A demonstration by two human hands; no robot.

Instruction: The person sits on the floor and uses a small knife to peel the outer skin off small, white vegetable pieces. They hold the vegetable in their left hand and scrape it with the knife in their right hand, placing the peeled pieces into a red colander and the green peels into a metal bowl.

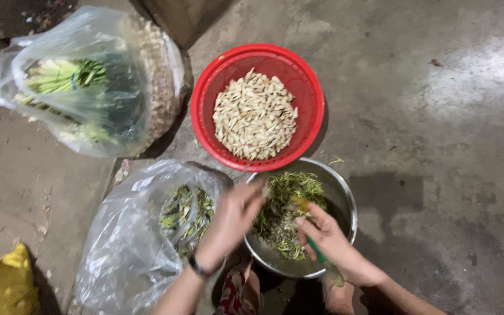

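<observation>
Two hands [234, 219] [328, 236] over one steel bowl [345, 198]; one red basket [205, 99]; two bags [123, 245].

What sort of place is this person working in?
Probably a market floor or backyard spot for preparing vegetables: bare concrete floor, a red basket of pale peeled pieces, a steel bowl of green trimmings, and plastic bags of greens set straight on the ground.

We see dim, flat light overall, w/ a washed-out bright patch on the concrete floor [473, 81] at 2 o'clock. Soft shadows fall toward 4 o'clock from the red basket [307, 87]. Glare on the plastic bag [118, 245] at 8. Both hands motion-blurred, left hand [234, 216] worst. Corners darken slightly.
</observation>
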